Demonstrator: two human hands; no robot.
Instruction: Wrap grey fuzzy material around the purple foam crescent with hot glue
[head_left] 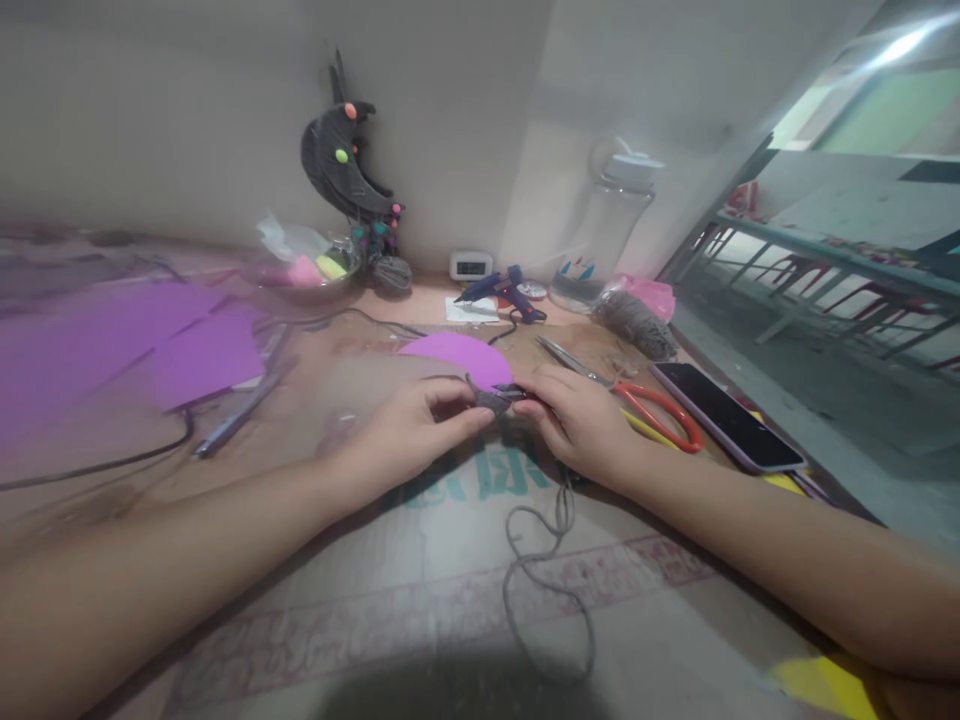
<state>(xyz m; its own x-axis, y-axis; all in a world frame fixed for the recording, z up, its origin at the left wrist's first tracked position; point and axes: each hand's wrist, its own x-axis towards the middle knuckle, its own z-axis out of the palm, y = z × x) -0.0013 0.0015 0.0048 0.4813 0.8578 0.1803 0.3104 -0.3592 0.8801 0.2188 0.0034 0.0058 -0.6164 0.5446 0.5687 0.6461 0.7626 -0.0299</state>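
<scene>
In the head view, my left hand [420, 425] pinches a small dark grey yarn-wrapped piece [493, 402] between thumb and fingers; its exact shape is partly hidden. On the other side of that piece my right hand [581, 418] is closed, its thumb and fingertips pinching grey yarn [585, 612] against it. A loose length of this yarn hangs below the right hand and loops over the cardboard [390, 620]. Just behind the fingertips lies a rounded purple paper [461, 352]. Scissors [664, 412] with orange handles rest right of my right hand.
A phone [727, 415] lies at right, near the table edge. At the back are a blue glue gun [506, 290], a small clock [471, 266], a clear bottle [611, 225] and a yarn skein [637, 325]. Purple sheets [127, 350] cover the left; a moon ornament [337, 160] hangs behind.
</scene>
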